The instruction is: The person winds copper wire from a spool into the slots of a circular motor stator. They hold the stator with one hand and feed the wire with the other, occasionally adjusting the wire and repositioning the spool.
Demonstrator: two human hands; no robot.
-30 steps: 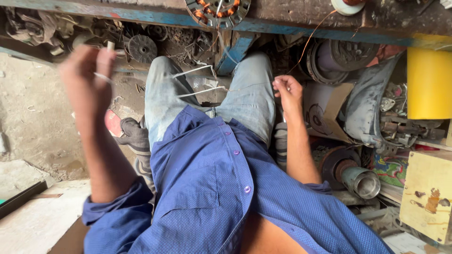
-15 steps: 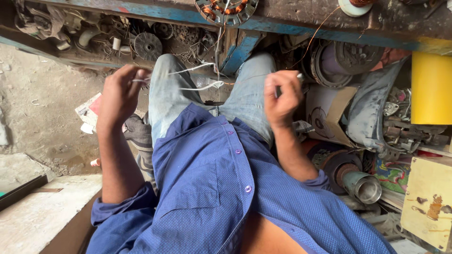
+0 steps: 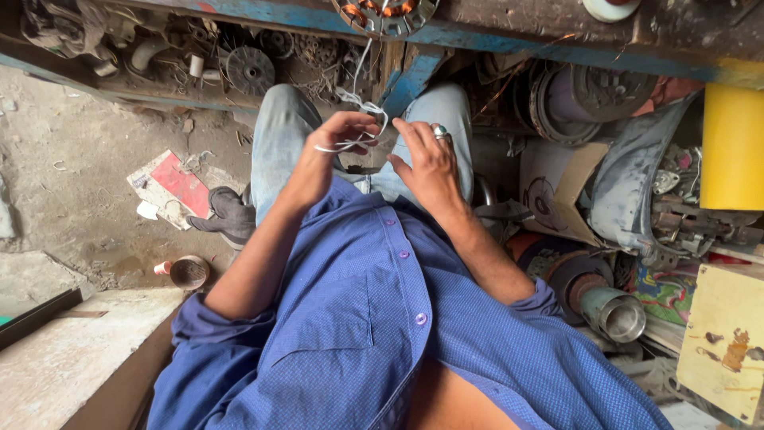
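String (image 3: 350,145), thin and white, is looping between the two hands above the person's knees, and one strand is running up from it toward the round motor stator (image 3: 385,11) sitting on the blue worktop edge (image 3: 509,38), which seems to be why the hands are raised close under that edge. Left hand (image 3: 333,150) is curling shut around the loops, fingers pinching the string against the palm so the slack is gathered in one place. Right hand (image 3: 426,159), wearing a ring, is standing half open just beside it, fingertips stretching toward the loose end without clearly gripping it. Both forearms are angling inward from the rolled blue shirt sleeves, wrists bending toward each other over the jeans (image 3: 278,135), with scrap metal parts lying under the worktop beyond
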